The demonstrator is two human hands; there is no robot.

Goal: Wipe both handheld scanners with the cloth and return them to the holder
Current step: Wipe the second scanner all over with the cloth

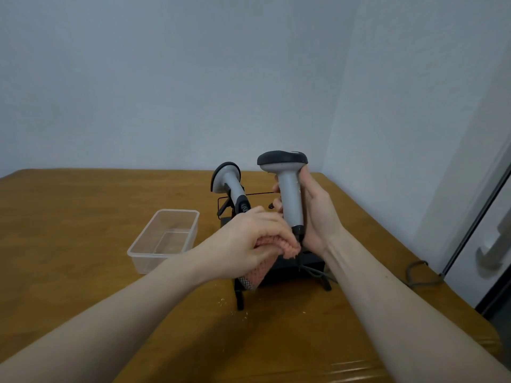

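One scanner (287, 189) gripped upright by right hand (312, 217) — base rubbed with cloth (279, 246) bunched in left hand (249, 241); other scanner (229, 186) left in holder (293, 265) — wiping apparently unfinished.

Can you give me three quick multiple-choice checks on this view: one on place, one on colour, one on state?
1. Where is the clear container?
A. left of the holder
B. on the holder
C. off the table

2. What colour is the cloth?
A. blue
B. pink
C. white

3. Which hand holds a scanner?
A. neither
B. left
C. right

Answers: 1 A, it sits on the table to the holder's left. 2 B, pink cloth shows in the left hand. 3 C, the right hand grips the upright scanner; the other scanner rests in the holder.
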